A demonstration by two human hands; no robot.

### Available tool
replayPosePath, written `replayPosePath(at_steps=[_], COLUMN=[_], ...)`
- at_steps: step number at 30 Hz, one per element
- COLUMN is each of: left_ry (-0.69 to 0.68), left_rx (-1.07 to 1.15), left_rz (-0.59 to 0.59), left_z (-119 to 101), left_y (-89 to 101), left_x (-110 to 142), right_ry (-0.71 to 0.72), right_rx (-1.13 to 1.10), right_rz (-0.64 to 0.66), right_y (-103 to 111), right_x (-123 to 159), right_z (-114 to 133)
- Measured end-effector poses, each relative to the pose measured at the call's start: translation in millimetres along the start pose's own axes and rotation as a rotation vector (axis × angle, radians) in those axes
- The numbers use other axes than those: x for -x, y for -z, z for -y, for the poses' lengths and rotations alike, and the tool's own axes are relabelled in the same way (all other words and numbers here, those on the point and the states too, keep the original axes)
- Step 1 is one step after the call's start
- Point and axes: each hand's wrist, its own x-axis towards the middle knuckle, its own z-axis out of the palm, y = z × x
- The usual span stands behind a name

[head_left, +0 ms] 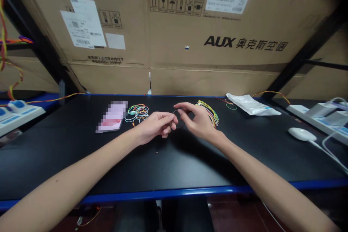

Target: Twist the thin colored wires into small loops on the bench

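Note:
My left hand [159, 126] is over the middle of the black table, thumb and forefinger pinched on a thin dark wire [175, 111]. The wire curves in a small loop between my hands. My right hand [199, 120] is beside it, its thumb and forefinger brought close together at the wire; the exact contact is too small to make out clearly. Behind my right hand lies a bundle of coloured wires [210, 110], mostly yellow at its top. Left of my left hand is a loose tangle of coloured wires [138, 113]. A tiny piece [156, 153] lies in front.
A phone [112, 116] lies at left. A white plastic bag [251, 105] and a green wire loop [231, 106] are at the back right. Further right are a white mouse-shaped device [301, 134] and a power strip [323, 119]. Cardboard boxes [176, 54] stand behind the table.

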Motion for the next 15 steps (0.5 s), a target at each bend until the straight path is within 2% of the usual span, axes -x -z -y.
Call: replayPosePath(at_steps=[3,8,10,12,15], left_ry=[-0.018,-0.012,-0.017,-0.047,-0.111], left_rx=[-0.064,0.169,0.187,0.105,-0.108], left_rz=[-0.069,0.053,0.070,0.013,-0.141], left_z=[2.5,-0.3,-1.2,-0.3,3.0], left_y=[0.7,-4.1,-5.1,-4.4,-2.6], left_x=[-1.8,1.1,1.8,1.1,-1.3], right_ry=[-0.015,-0.081,-0.099,-0.098,-0.076], right_rx=[0.019,-0.063,-0.099,-0.110,-0.097], right_rz=[-0.037,-0.045,-0.020,-0.007,0.000], right_y=[1.0,2.8,3.3,3.4,3.3], right_x=[1.4,-2.2,-3.8,-3.9,-1.5], right_z=[9.4,1.9,-2.9,-4.0,1.4])
